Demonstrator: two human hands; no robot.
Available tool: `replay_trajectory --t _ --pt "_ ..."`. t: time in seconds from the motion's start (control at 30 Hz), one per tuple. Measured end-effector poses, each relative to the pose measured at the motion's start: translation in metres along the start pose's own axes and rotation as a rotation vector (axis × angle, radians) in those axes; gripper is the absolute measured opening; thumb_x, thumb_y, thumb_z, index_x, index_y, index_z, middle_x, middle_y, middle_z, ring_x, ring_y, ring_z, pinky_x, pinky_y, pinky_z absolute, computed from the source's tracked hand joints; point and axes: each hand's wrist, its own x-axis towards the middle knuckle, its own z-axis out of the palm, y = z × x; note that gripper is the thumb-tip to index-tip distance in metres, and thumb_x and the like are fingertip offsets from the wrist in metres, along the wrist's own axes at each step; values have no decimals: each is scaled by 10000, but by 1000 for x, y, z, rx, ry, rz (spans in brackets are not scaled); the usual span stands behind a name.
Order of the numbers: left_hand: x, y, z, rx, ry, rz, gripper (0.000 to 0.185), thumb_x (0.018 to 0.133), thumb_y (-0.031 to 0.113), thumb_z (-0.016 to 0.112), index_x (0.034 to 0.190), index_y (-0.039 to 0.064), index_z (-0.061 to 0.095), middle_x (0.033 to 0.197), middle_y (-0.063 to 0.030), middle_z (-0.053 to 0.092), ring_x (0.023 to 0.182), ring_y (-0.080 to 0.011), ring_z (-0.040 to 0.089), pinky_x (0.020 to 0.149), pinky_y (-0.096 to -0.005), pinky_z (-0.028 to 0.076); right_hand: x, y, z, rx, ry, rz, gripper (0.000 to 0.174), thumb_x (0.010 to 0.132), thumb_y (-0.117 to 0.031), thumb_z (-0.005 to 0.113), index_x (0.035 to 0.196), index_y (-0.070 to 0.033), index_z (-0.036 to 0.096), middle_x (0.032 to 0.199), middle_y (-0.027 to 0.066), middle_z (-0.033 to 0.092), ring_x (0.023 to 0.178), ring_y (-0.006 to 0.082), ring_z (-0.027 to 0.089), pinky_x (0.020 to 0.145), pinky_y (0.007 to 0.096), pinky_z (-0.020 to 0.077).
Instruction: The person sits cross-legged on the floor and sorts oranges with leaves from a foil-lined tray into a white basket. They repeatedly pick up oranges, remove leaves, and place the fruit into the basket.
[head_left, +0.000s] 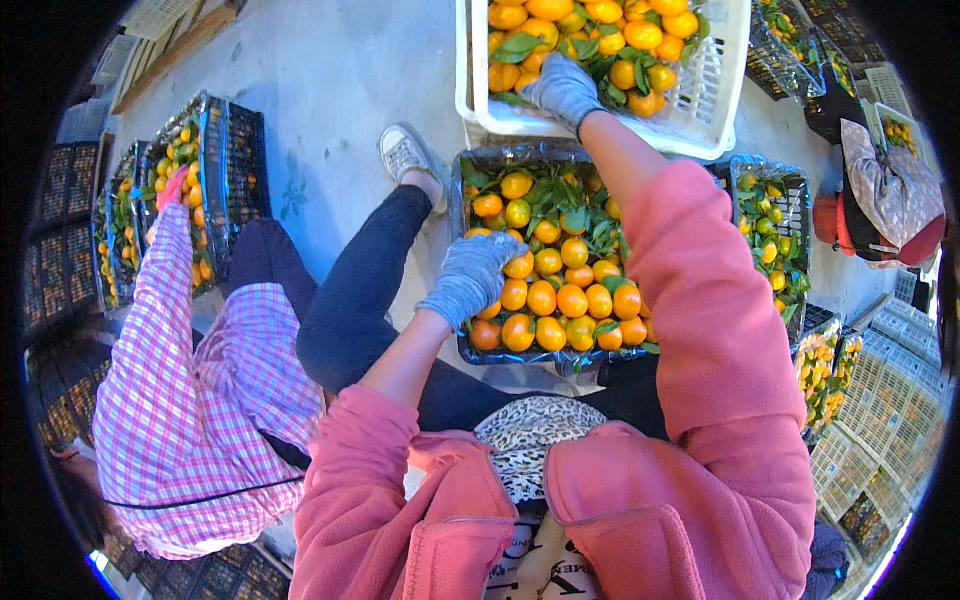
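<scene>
My left hand (472, 271), in a grey knit glove, rests over the left side of a black plastic crate (457, 196) with clear film about its rim. Its curled fingers touch a mandarin (519, 264); whether they grip it is hidden. Rows of mandarins with green leaves fill this crate, the near rows closely set, more leaves towards the far side. My right hand (564, 88), gloved the same, reaches into a white plastic basket (701, 97) beyond the crate. Its fingertips are down among loose leafy mandarins (551, 34), so their grip cannot be seen.
At left, a co-worker in a checked top (161, 390) reaches a pink-gloved hand (174, 187) into another black crate (244, 161) of mandarins. More filled crates (772, 247) stand at right, near a person in a patterned head covering (892, 187). Stacked pale crates (892, 360) line the far right.
</scene>
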Motion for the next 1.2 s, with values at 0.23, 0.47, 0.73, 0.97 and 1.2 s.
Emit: replay_trajectory --t 0.23,0.47,0.73,0.97,1.2 --pt "6 3 1 8 -20 -44 365 755 251 709 1094 147 624 1026 -105 626 979 -305 595 873 -416 460 -23 2 -22 313 266 85 656 670 -455 757 1102 15 607 1032 217 646 976 314 624 848 392 494" --pt "7 9 5 188 -23 -42 361 760 257 702 1090 130 626 1032 -127 607 975 -308 586 857 -432 457 -211 45 32 384 225 -201 502 679 -219 731 1108 -33 547 1078 194 541 1029 339 547 895 406 462" --pt "6 17 10 211 38 1 324 749 215 696 1060 136 658 977 -115 617 952 -307 591 803 -446 471 -227 56 74 266 -104 -78 468 645 -286 779 990 -30 593 988 214 621 925 382 605 806 441 496" --pt "11 24 24 38 106 191 474 760 -55 518 1213 75 566 1090 -191 600 982 -360 590 902 -415 457 -222 53 55 261 -303 -53 486 662 -308 748 993 9 584 993 245 622 936 387 611 820 429 496" --pt "12 16 25 -38 63 191 472 735 -21 533 1193 81 583 1102 -151 603 1032 -345 565 922 -412 442 -136 33 -46 414 291 -581 296 858 -282 556 1077 -87 598 1014 161 632 967 332 599 853 413 476"
